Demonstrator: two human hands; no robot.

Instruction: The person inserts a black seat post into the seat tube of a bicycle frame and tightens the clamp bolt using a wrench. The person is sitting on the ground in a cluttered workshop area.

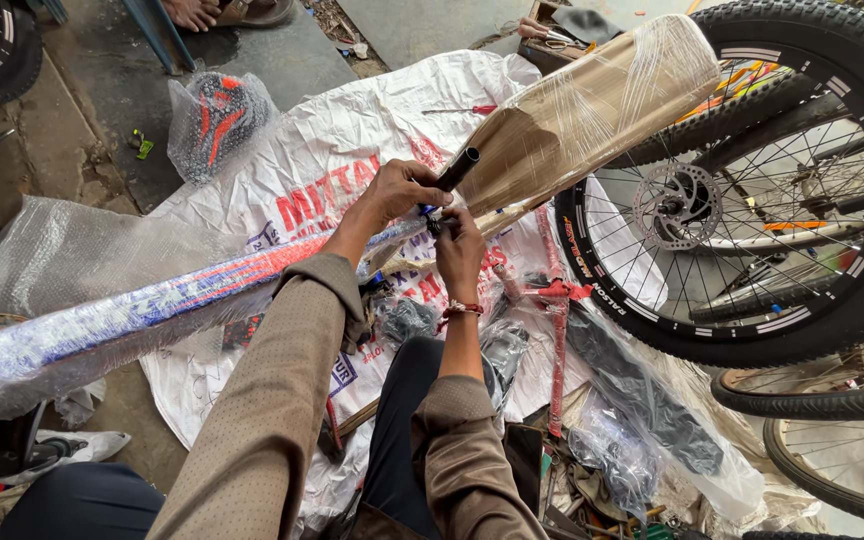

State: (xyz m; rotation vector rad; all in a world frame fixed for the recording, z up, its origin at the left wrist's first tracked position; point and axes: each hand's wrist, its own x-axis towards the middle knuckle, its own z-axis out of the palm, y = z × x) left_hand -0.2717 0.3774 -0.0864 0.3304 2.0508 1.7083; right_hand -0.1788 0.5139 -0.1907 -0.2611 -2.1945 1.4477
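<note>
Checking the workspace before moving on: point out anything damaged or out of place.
Nothing looks damaged. The plastic-wrapped blue and red bicycle frame lies across a crumpled white sack, with loose wrapped parts scattered around; both hands work at its clamp.

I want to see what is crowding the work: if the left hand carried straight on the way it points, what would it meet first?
Probably the black tube end it already touches, then the wrapped cardboard part just beyond the left hand. Depth is hard to judge.
</note>
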